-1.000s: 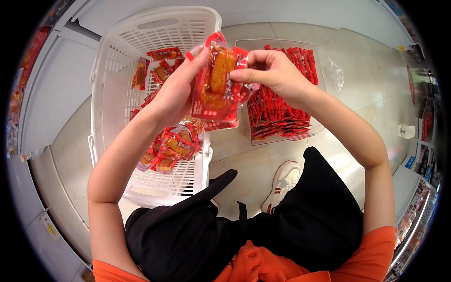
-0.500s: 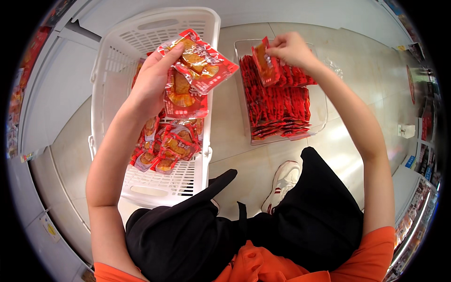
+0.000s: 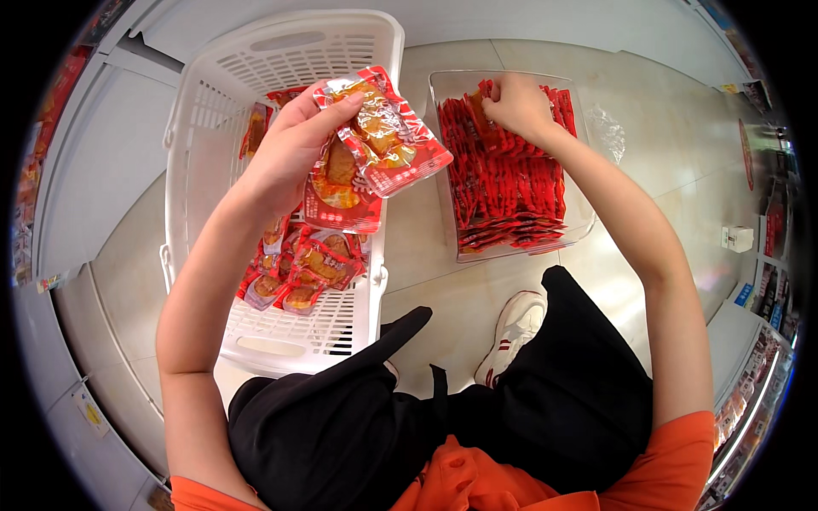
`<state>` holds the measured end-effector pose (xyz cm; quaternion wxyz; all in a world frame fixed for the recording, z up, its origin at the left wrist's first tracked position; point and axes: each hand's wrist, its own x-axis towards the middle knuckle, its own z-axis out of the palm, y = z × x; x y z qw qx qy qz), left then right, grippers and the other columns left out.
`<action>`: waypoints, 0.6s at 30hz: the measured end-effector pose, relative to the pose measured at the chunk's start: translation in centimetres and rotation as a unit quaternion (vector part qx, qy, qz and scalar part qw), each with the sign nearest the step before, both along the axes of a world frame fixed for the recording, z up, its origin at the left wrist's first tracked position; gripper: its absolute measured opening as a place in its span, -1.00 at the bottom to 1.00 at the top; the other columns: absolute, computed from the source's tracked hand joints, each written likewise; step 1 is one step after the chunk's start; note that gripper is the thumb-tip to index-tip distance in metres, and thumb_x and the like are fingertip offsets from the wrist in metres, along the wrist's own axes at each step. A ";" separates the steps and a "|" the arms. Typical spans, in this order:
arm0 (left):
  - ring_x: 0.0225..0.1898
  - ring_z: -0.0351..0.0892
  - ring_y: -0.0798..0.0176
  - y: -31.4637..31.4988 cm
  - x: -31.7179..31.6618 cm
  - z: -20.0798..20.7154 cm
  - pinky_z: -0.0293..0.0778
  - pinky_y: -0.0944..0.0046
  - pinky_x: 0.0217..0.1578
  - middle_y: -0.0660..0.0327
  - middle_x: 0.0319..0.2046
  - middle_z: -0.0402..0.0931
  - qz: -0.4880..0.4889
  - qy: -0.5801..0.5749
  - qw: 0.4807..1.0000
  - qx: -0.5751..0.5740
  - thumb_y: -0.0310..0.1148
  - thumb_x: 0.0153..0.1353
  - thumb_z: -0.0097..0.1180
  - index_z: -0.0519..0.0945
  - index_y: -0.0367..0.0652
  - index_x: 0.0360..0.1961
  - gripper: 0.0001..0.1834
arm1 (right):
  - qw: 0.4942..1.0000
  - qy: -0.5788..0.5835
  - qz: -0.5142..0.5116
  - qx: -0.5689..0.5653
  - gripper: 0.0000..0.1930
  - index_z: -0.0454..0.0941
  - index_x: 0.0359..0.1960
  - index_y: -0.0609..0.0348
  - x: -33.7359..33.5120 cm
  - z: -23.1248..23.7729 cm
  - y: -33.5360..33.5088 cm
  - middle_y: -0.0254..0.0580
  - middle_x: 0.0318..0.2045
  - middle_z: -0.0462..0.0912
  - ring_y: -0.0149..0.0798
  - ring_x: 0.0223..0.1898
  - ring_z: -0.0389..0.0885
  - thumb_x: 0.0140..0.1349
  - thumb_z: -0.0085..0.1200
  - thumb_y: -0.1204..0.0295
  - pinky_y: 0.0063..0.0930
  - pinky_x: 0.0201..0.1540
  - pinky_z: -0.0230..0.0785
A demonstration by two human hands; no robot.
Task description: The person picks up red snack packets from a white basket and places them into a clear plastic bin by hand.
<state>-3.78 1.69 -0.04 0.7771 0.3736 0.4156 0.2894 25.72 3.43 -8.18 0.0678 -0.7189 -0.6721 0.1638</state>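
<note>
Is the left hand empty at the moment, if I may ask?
No, the left hand holds fanned red-and-clear packets over the white basket.

The red packets (image 3: 383,136) are showing pale lettering, and a white-and-yellow label (image 3: 91,415) is clinging to the lower-left cabinet (image 3: 64,375); their words are proving too small to read.

We hold both bare arms out ahead, elbows bent outward. Our left forearm (image 3: 223,255) slants up and inward to the left hand (image 3: 291,140), clamped with the thumb stretched across the top (most of its fingers are hidden below). Our right forearm (image 3: 618,204) angles inward to the right hand (image 3: 520,109), fingers curled downward, tips hidden.
</note>
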 end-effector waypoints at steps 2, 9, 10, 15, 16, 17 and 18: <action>-0.17 0.58 0.37 -0.1 0.3 0.5 0.56 0.30 -0.14 0.19 -0.16 0.54 -0.005 0.002 1.000 0.007 -0.31 0.30 0.03 0.39 -0.25 0.00 -0.68 | 1.000 -0.022 0.008 0.009 -0.79 0.59 -0.55 0.24 0.2 -0.3 -0.1 0.06 -0.55 0.60 0.11 -0.39 0.59 -0.05 0.03 0.33 -0.11 -0.29 0.45; -0.08 0.56 0.35 -0.2 0.3 0.0 0.55 0.28 -0.09 0.18 -0.09 0.51 -0.043 -0.021 0.999 0.022 -0.33 0.30 0.02 0.32 -0.21 0.11 -0.60 | 1.000 -0.013 0.021 0.001 -0.70 0.51 -0.55 0.27 -0.2 1.0 -0.2 -0.01 -0.57 0.57 -0.04 -0.45 0.57 0.02 0.09 0.22 -0.26 -0.33 0.42; -0.10 0.56 0.35 -0.2 0.3 0.0 0.55 0.28 -0.09 0.18 -0.11 0.51 -0.041 -0.027 0.999 0.022 -0.34 0.30 0.02 0.33 -0.22 0.08 -0.64 | 1.000 0.016 0.021 0.013 -0.69 0.54 -0.53 0.27 0.0 1.0 -0.1 -0.01 -0.55 0.59 -0.03 -0.42 0.59 0.02 0.07 0.21 -0.24 -0.31 0.43; -0.14 0.56 0.40 -0.1 0.8 -0.2 0.56 0.32 -0.15 0.19 -0.16 0.52 -0.051 -0.039 0.997 0.037 -0.36 0.29 0.05 0.36 -0.21 0.03 -0.67 | 0.981 0.191 -0.005 0.021 -0.62 0.59 -0.44 0.24 0.6 1.4 0.4 -0.15 -0.53 0.62 -0.23 -0.45 0.60 0.05 0.12 0.10 -0.34 -0.32 0.43; -0.14 0.55 0.40 -0.1 0.6 -0.3 0.55 0.32 -0.14 0.20 -0.15 0.52 -0.064 -0.017 0.996 0.054 -0.36 0.29 0.04 0.35 -0.20 0.04 -0.67 | 0.962 0.269 -0.010 -0.039 -0.61 0.60 -0.40 0.23 -0.4 2.4 0.3 -0.20 -0.52 0.61 -0.29 -0.47 0.56 0.04 0.15 0.08 -0.39 -0.35 0.41; -0.14 0.55 0.41 -0.1 0.4 -0.4 0.55 0.33 -0.14 0.21 -0.14 0.52 -0.078 0.005 0.994 0.071 -0.36 0.30 0.04 0.34 -0.20 0.06 -0.66 | 0.934 0.344 -0.016 -0.099 -0.59 0.60 -0.36 0.21 -1.4 3.7 -0.1 -0.26 -0.51 0.60 -0.36 -0.50 0.53 0.04 0.19 0.07 -0.44 -0.38 0.39; -0.14 0.55 0.42 -0.1 0.2 -0.5 0.55 0.33 -0.13 0.22 -0.13 0.52 -0.092 0.026 0.992 0.087 -0.36 0.30 0.04 0.33 -0.19 0.07 -0.65 | 0.896 0.414 -0.022 -0.158 -0.58 0.60 -0.32 0.20 -2.6 4.8 -0.6 -0.31 -0.50 0.59 -0.43 -0.52 0.50 0.03 0.22 0.05 -0.49 -0.41 0.37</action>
